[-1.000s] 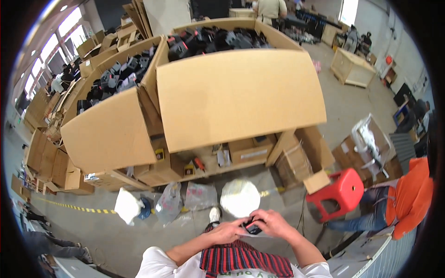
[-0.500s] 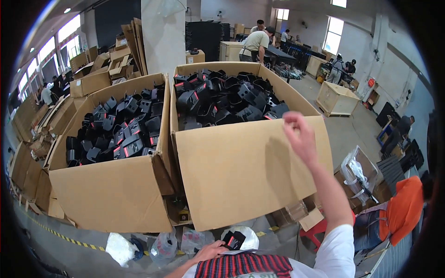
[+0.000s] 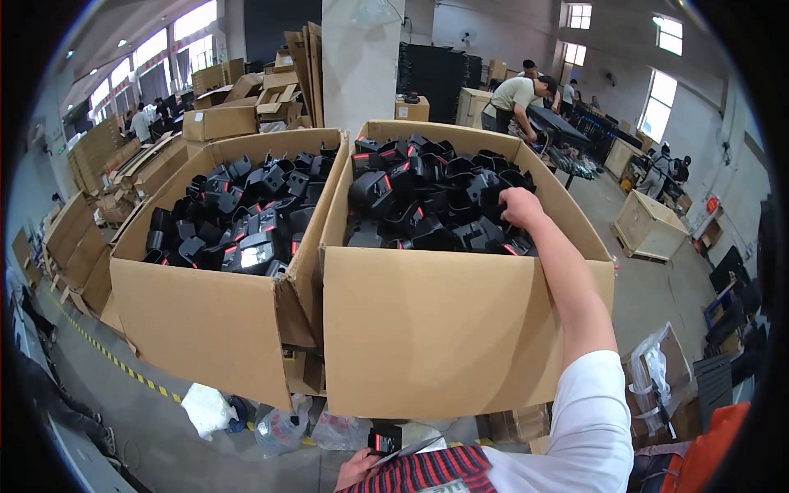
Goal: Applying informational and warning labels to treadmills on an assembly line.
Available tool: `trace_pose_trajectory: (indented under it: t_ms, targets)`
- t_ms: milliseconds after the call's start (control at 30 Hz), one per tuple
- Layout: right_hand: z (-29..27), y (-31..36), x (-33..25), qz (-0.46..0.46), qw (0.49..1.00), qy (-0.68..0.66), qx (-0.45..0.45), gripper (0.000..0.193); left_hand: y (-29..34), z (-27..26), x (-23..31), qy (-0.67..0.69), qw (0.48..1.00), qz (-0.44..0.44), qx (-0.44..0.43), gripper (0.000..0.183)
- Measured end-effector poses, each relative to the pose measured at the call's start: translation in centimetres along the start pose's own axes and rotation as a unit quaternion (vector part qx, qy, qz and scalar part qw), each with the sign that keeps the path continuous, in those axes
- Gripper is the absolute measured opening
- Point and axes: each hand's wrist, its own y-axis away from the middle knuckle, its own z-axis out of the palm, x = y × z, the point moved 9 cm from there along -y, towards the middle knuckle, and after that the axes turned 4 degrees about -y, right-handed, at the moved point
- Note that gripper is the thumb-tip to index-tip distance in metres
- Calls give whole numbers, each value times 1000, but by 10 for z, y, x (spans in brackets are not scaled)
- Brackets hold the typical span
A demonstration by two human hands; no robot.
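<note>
1. Deep inside the right cardboard box [image 3: 460,329], the right hand [image 3: 519,207] reaches down among the black plastic parts [image 3: 427,205]; its fingers curl down onto one part at the pile's right side; whether they have closed on it yet, I cannot tell.
2. Low at the bottom edge, close to the body, the left hand [image 3: 355,470] holds one small black part with a red mark [image 3: 384,440]; the fingers are wrapped round its lower end; a striped cloth [image 3: 427,475] lies just beside it.
3. The parts look hard and stiff, with red marks on some; each one looks light enough for one hand; they lie tangled and could catch on each other, so a grip round the thick middle of one part looks best.
4. Just to the left stands a second cardboard box [image 3: 197,304], touching the first; it is full of the same black parts.
5. Under the boxes lie clear plastic bags [image 3: 283,427] on the grey floor [image 3: 657,287].
6. Farther off, a person in a light shirt [image 3: 514,94] bends over a dark table; a wooden crate [image 3: 649,226] sits to the right; more cardboard boxes are stacked at the left.
</note>
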Motion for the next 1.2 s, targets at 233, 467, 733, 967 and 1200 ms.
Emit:
trace_pose_trajectory:
  t_ms: [233,467,733,967,1200]
  targets:
    - [-117,139,-71,-208,821,-230,479,15,-2,55,75,-536,798,253,-108,22]
    - [-59,368,-128,-187,840,-323,394,15,-12,80,78,-575,683,220,-393,27]
    - [109,580,-94,356,874,-316,98,44,50,178,18,-535,500,195,-653,25]
    - [125,784,-170,436,833,-340,25,31,202,252,-111,-470,255,248,-808,23]
    - [134,989,-216,626,697,-324,132,23,351,271,-252,-405,100,171,-893,21]
